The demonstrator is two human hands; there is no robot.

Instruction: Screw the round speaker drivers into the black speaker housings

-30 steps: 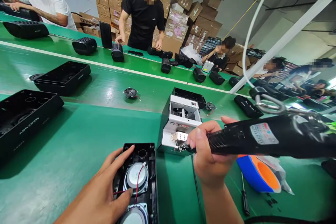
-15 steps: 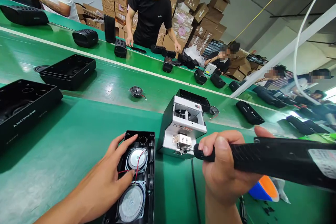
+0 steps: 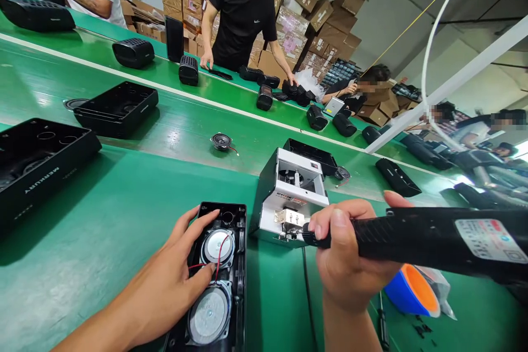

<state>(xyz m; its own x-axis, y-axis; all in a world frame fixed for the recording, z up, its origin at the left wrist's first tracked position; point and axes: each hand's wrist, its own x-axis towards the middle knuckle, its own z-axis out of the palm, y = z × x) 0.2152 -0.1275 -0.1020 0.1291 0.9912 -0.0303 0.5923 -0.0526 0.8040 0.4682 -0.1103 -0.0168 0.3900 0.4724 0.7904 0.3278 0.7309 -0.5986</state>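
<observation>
A: Where's the left hand (image 3: 177,269)?
B: Laid over the left side of the open black case (image 3: 244,286), thumb and fingers spread apart. The index finger reaches toward the far end; the thumb rests beside the red wire (image 3: 218,257), at the near edge of the upper driver (image 3: 214,245).
A: And the lower driver (image 3: 209,314)?
B: In the same case, nearer than that thumb.
A: What about the right hand (image 3: 346,247)?
B: Clamped round the power screwdriver (image 3: 416,236); the body runs off to that hand's right, the nose points left, toward the white machine (image 3: 268,217).
A: Is the bit touching the machine?
B: Hard to say; it's too small to make out there.
A: What else is about?
B: Right of the right hand's wrist, a hand screwdriver (image 3: 384,325) and a blue-and-orange bowl (image 3: 396,296) on the green surface (image 3: 144,198). Well left of the left hand, another case (image 3: 61,176); well beyond it, a loose driver (image 3: 221,142).
</observation>
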